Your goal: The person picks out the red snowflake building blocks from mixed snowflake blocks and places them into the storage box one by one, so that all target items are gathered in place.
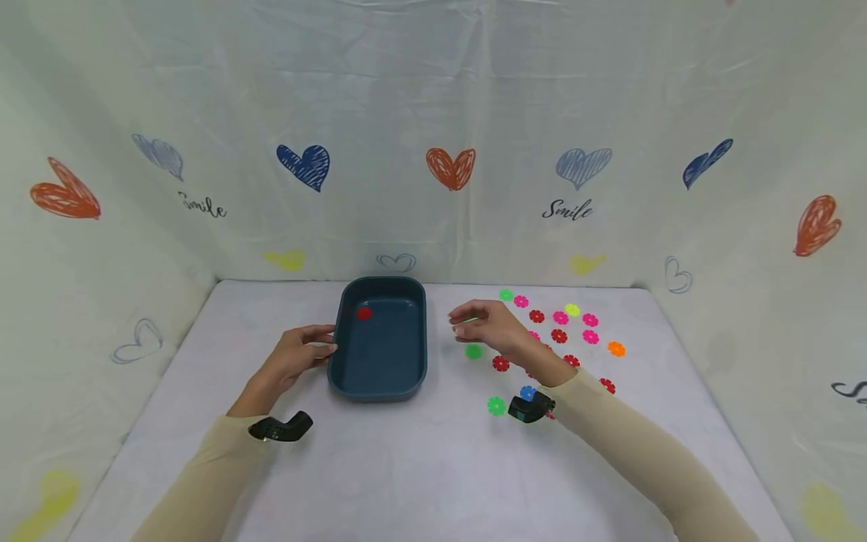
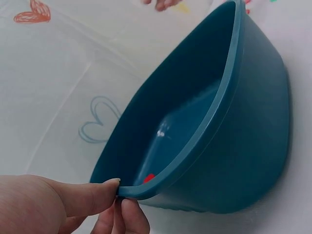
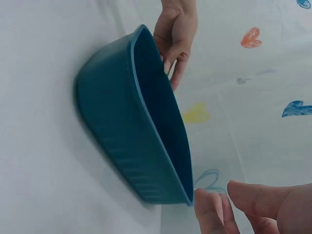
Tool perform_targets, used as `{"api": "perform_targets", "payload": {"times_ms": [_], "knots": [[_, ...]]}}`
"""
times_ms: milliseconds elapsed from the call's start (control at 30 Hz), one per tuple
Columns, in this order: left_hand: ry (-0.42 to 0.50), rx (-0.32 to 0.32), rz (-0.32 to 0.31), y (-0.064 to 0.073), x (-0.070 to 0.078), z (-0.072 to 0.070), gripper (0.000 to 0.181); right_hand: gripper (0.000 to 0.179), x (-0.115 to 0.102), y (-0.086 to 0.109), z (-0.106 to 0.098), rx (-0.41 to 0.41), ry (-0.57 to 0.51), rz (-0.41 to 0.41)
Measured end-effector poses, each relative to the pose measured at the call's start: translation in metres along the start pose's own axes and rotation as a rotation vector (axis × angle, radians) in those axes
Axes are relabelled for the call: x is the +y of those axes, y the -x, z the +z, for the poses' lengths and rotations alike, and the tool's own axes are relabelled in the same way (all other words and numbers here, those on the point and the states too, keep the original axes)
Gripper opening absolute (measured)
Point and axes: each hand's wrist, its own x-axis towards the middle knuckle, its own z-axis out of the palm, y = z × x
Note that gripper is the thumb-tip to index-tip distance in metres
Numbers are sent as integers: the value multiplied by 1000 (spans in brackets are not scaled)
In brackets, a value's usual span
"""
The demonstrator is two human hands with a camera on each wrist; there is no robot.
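A dark teal plastic tray [image 1: 382, 357] stands on the table, left of centre. My left hand [image 1: 296, 360] pinches its left rim between thumb and fingers, as the left wrist view also shows. Inside, towards the far end, lies one red flower-shaped disc [image 1: 364, 313]. To the tray's right my right hand [image 1: 496, 325] hovers, apart from it, with loosely bent fingers; the right wrist view shows a gap between thumb and fingers and nothing in it. A green sliver [image 1: 472, 320] shows by those fingers; whether it lies on the table behind them is unclear.
Many flower-shaped discs lie scattered under and around the right forearm, among them a green one [image 1: 497, 406], a blue one [image 1: 527, 392] and an orange one [image 1: 616, 348]. Behind the white table [image 1: 379, 474] hangs a curtain [image 1: 379, 90] printed with hearts.
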Motion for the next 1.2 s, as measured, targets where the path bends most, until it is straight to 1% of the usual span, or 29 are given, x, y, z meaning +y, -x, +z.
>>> {"api": "perform_targets", "payload": {"times_ms": [267,367,633,867,1067,1200], "knots": [[1,0,-2,0,0,1,55,36,21,22,-23,16,-31,-1],[0,4,-4,0,0,1,55,35,28,29,-31,34,-33,4],[-10,11,-15,0,0,1,54,39,48,44,-46,72,-30,13],[-10,12,-20,0,-1,2,54,40,60,58,-59,122,-30,24],[-3,6,-15,0,0,2,55,44,71,70,-73,188,-78,68],[4,3,-10,-1,-1,2,55,48,79,79,-85,219,-87,75]]}}
